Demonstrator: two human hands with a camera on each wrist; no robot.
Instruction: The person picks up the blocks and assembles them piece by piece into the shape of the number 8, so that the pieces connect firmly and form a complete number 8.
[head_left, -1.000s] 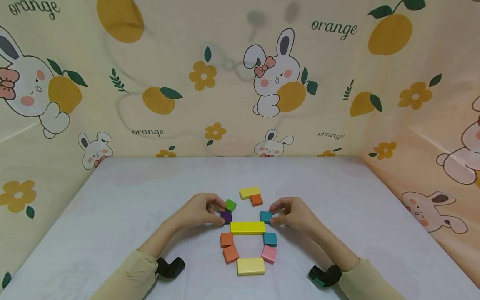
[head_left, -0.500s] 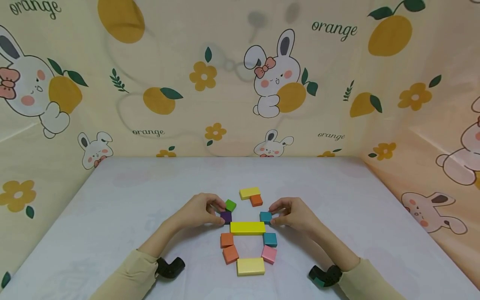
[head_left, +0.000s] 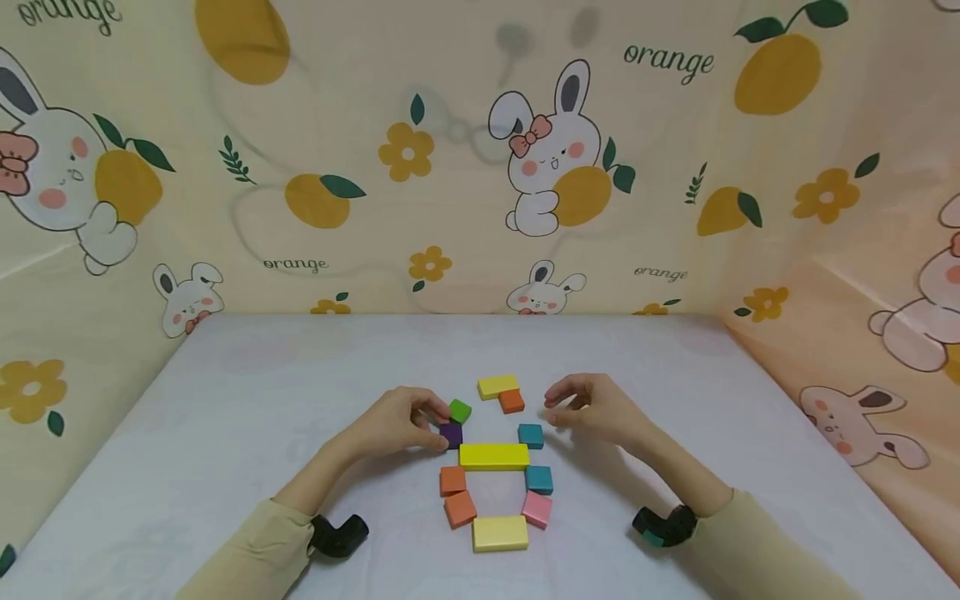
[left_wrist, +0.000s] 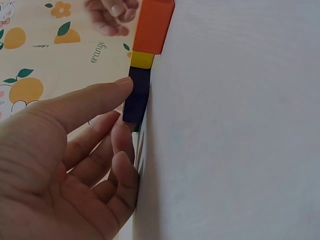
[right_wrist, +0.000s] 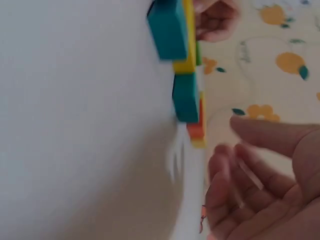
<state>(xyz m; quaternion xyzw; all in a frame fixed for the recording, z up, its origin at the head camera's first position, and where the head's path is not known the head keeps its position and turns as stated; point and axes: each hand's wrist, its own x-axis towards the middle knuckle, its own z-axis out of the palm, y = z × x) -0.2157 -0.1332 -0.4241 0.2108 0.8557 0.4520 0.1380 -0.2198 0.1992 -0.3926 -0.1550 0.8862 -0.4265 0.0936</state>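
My left hand (head_left: 401,421) pinches the purple block (head_left: 452,434), thumb on its near side and fingertips at its far end. In the left wrist view the thumb lies against the purple block (left_wrist: 137,95). A green block (head_left: 460,411) sits just behind it, close to the index fingertip. My right hand (head_left: 596,408) hovers right of the upper blue block (head_left: 531,436), apart from it, fingers loosely bent and holding nothing. The right wrist view shows space between the fingers and that blue block (right_wrist: 186,97). A long yellow block (head_left: 494,457) lies between and just below the purple and blue blocks.
Two orange blocks (head_left: 460,509) stand lower left; a second blue block (head_left: 538,479) and a pink block (head_left: 537,509) lower right. A pale yellow block (head_left: 500,534) lies nearest. At the back, a yellow block (head_left: 497,387) touches an orange block (head_left: 512,402).
My right hand has let go of the upper blue block and moved up and right from it. The left hand stays at the purple block, and the blocks keep their places.
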